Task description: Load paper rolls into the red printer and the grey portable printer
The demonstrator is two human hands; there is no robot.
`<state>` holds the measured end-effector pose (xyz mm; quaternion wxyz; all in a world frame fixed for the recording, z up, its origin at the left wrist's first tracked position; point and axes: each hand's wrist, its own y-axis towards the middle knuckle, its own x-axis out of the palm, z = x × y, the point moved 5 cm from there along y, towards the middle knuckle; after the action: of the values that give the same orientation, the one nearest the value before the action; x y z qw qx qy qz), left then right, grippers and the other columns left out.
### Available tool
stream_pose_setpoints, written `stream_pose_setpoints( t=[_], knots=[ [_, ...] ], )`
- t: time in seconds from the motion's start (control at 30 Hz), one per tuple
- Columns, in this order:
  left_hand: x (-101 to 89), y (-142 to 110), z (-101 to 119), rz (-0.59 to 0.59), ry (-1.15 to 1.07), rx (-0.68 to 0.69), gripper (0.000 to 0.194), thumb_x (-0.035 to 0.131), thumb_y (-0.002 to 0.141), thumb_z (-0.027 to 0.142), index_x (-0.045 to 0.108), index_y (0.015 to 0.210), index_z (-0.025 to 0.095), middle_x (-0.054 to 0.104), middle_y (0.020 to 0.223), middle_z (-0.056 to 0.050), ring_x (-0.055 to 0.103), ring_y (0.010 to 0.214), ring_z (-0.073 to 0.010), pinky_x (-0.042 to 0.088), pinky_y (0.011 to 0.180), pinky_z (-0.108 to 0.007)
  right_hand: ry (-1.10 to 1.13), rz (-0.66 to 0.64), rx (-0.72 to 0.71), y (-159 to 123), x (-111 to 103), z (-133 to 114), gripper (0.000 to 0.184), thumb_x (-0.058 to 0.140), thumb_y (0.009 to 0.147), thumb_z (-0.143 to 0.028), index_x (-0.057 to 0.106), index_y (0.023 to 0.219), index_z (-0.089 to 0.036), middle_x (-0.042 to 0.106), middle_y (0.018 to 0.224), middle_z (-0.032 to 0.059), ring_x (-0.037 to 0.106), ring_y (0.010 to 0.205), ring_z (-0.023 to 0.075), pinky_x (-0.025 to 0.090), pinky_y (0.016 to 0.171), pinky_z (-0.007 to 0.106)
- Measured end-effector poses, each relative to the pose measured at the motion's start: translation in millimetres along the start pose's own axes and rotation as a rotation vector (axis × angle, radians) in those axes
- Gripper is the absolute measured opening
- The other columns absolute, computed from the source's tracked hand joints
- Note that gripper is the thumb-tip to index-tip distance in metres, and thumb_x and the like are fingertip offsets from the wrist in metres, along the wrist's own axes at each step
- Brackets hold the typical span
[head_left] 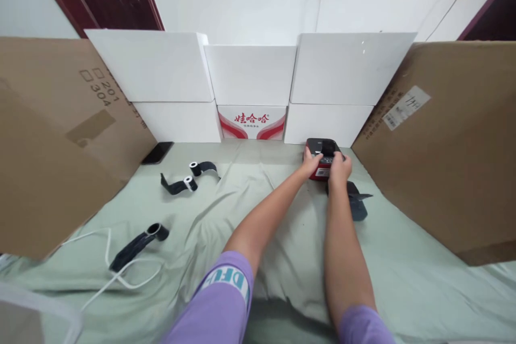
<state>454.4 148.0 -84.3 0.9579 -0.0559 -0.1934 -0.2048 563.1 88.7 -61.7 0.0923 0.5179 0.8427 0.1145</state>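
Boxy red-and-black device with pale front label [327,163] at far right of pale green cloth [290,226], before stacked white boxes [328,122]. Left hand [311,163] holds its left side, thumb over top; right hand [339,167] holds right side, grip narrowed around device. Dark grey flat piece with raised flap [357,207] just beside right wrist. Well apart, on left: two black strip rolls with white cores [189,184], larger black roll with trailing strip [139,247], looping white cable [141,261].

On rumpled green cloth [290,247] — black rolls [159,232], white cable [117,276], red-black device [326,160].
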Motion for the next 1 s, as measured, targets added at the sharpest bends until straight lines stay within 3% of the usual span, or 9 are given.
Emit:
stream_pose_setpoints(
  t=[0.17, 0.3, 0.4, 0.47, 0.6, 0.77, 0.83, 0.9, 1.0],
  knots=[
    [-44.6, -26, 23, -0.055, -0.049, 0.012, 0.084, 0.065, 0.081, 0.022, 0.032, 0.158, 0.020, 0.062, 0.144, -0.009, 0.059, 0.131, -0.0265, 0.041, 0.117, -0.039, -0.199, -0.084, -0.150, -42, 14, -31, 0.049, 0.058, 0.074, -0.041, 0.062, 0.114, -0.012, 0.064, 0.119, 0.0191, 0.056, 0.121, 0.0359, 0.036, 0.114, 0.053],
    [-96.1, -77, 61, -0.083, 0.047, 0.128, 0.093, 0.061, 0.083, 0.024, 0.016, 0.164, 0.025, 0.051, 0.156, -0.006, 0.050, 0.142, -0.0254, 0.034, 0.122, -0.039, -0.168, -0.273, -0.227, -109, 22, -64, 0.068, 0.065, 0.071, -0.046, 0.055, 0.129, -0.013, 0.055, 0.127, 0.0179, 0.049, 0.127, 0.0369, 0.034, 0.115, 0.055],
    [-135.2, -130, 81, -0.033, 0.184, 0.172, 0.098, 0.065, 0.079, 0.021, 0.018, 0.164, 0.028, 0.035, 0.166, 0.001, 0.030, 0.155, -0.0240, 0.019, 0.128, -0.036, -0.159, -0.399, -0.132, -168, 21, -71, 0.082, 0.068, 0.067, -0.054, 0.052, 0.137, -0.014, 0.048, 0.133, 0.0188, 0.041, 0.134, 0.0404, 0.030, 0.117, 0.057],
    [-158.4, -164, 84, 0.025, 0.257, 0.121, 0.100, 0.065, 0.078, 0.021, 0.017, 0.165, 0.028, 0.024, 0.171, 0.002, 0.021, 0.158, -0.0244, 0.014, 0.130, -0.036, -0.150, -0.457, -0.037, -204, 19, -69, 0.087, 0.067, 0.066, -0.058, 0.050, 0.140, -0.014, 0.044, 0.135, 0.0199, 0.038, 0.137, 0.0418, 0.029, 0.118, 0.057],
    [-185.6, -212, 75, 0.062, 0.265, -0.028, 0.102, 0.064, 0.081, 0.027, 0.009, 0.166, 0.028, 0.023, 0.171, 0.001, 0.028, 0.156, -0.0275, 0.019, 0.128, -0.041, -0.134, -0.500, 0.068, -250, 18, -64, 0.086, 0.066, 0.069, -0.060, 0.047, 0.144, -0.021, 0.043, 0.139, 0.0177, 0.032, 0.141, 0.0421, 0.026, 0.118, 0.059],
    [-195.5, -222, 74, 0.062, 0.203, 0.039, 0.087, 0.061, 0.082, 0.028, 0.029, 0.162, 0.031, 0.041, 0.163, 0.003, 0.031, 0.155, -0.0243, 0.021, 0.127, -0.037, -0.139, -0.449, 0.040, -249, 21, -57, 0.080, 0.066, 0.072, -0.058, 0.049, 0.140, -0.020, 0.049, 0.135, 0.0175, 0.036, 0.139, 0.0416, 0.024, 0.118, 0.061],
    [-201.1, -216, 73, 0.110, 0.186, 0.059, 0.080, 0.060, 0.080, 0.027, 0.039, 0.157, 0.029, 0.046, 0.160, 0.002, 0.032, 0.154, -0.0232, 0.023, 0.126, -0.035, -0.047, -0.437, 0.057, -231, 27, -47, 0.071, 0.062, 0.076, -0.058, 0.050, 0.134, -0.020, 0.056, 0.126, 0.0143, 0.049, 0.128, 0.0358, 0.031, 0.115, 0.056],
    [-208.9, -210, 70, 0.191, 0.146, 0.033, 0.076, 0.059, 0.077, 0.026, 0.046, 0.152, 0.026, 0.049, 0.157, -0.001, 0.038, 0.150, -0.0240, 0.030, 0.122, -0.034, 0.130, -0.459, 0.168, -208, 39, -29, 0.060, 0.057, 0.080, -0.056, 0.049, 0.129, -0.021, 0.061, 0.111, 0.0090, 0.061, 0.109, 0.0280, 0.045, 0.102, 0.048],
    [-215.9, -203, 67, 0.239, 0.100, -0.011, 0.071, 0.060, 0.072, 0.026, 0.055, 0.143, 0.023, 0.062, 0.142, -0.004, 0.053, 0.136, -0.0250, 0.041, 0.111, -0.033, 0.305, -0.471, 0.273, -179, 57, 1, 0.045, 0.056, 0.079, -0.057, 0.052, 0.113, -0.026, 0.064, 0.100, 0.0027, 0.065, 0.096, 0.0217, 0.050, 0.085, 0.038]
  ],
)
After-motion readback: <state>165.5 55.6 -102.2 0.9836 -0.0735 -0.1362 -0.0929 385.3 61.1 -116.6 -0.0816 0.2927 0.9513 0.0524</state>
